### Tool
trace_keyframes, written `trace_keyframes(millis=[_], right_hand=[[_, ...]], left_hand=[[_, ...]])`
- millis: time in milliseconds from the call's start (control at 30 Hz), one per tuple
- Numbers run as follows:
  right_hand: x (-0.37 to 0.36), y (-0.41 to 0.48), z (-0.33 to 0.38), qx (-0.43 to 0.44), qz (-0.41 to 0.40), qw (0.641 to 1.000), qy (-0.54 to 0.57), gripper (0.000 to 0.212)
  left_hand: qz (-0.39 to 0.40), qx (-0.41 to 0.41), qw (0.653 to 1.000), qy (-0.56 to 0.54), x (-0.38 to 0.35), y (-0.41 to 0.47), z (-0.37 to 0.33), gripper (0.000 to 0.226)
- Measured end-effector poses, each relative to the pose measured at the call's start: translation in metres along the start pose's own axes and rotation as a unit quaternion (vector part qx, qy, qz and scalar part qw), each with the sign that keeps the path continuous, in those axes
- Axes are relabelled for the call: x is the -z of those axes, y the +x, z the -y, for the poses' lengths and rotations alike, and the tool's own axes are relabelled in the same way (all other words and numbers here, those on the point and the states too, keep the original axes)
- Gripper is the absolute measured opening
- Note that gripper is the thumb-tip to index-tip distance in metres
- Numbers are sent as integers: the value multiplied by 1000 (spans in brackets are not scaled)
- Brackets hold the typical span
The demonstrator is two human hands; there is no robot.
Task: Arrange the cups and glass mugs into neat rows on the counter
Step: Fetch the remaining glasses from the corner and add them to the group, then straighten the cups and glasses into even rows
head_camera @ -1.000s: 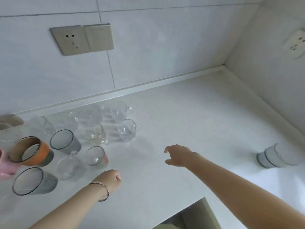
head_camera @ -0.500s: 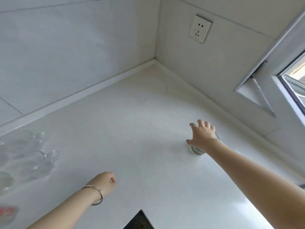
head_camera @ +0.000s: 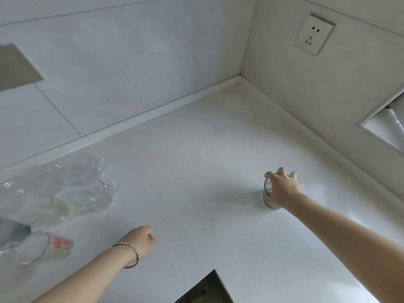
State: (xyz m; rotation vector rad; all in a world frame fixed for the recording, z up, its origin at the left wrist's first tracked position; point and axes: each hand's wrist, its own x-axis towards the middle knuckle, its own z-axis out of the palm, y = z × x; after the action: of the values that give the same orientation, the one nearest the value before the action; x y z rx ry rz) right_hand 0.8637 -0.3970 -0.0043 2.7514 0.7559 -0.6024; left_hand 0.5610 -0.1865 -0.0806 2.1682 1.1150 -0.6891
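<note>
A grey cup point(head_camera: 268, 199) with a dark rim stands alone on the right of the white counter point(head_camera: 196, 171). My right hand point(head_camera: 283, 189) is wrapped over its top and side, fingers curled around the rim. My left hand point(head_camera: 142, 239), a bracelet on its wrist, hovers as a loose fist over the counter's front middle, holding nothing. At the left stand several clear glass mugs point(head_camera: 91, 193) in a cluster. In front of them is a glass with red print point(head_camera: 46, 246), and a grey cup point(head_camera: 11, 232) is cut by the frame edge.
The counter meets tiled walls in a corner at the back right. A wall socket point(head_camera: 314, 33) sits above that corner and a window frame point(head_camera: 384, 125) lies at the far right. The counter's front edge has a notch point(head_camera: 205, 289) near the bottom middle.
My right hand has reached right and closed over the lone grey cup. The view swung right and then partly back left, so the mug cluster shows more. My left fist has barely moved.
</note>
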Motion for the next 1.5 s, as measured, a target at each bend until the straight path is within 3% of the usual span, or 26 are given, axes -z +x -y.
trace_keyframes(millis=[300,633,867,1133,1200,1333,1500], right_hand=[[7,-75,204,209,-21,977,32,74],[-33,-149,392,248,21,969,-12,74],[-48,-168,430,226,-10,973,-37,70],[-51,-171,434,230,-44,969,-76,84],[-46,-174,437,266,-55,957,-98,82],[-30,-190,459,365,-34,926,-86,53],[-8,-218,513,453,-29,889,-57,45]], left_hand=[[-25,78,992,-94,3,-59,149,33],[-45,145,978,-140,7,-137,330,31],[-47,145,975,-159,9,-148,376,28],[-56,153,971,-175,8,-145,364,30],[-60,166,967,-184,7,-146,365,29],[-65,192,958,-203,8,-157,372,33],[-105,244,942,-207,27,-182,409,33]])
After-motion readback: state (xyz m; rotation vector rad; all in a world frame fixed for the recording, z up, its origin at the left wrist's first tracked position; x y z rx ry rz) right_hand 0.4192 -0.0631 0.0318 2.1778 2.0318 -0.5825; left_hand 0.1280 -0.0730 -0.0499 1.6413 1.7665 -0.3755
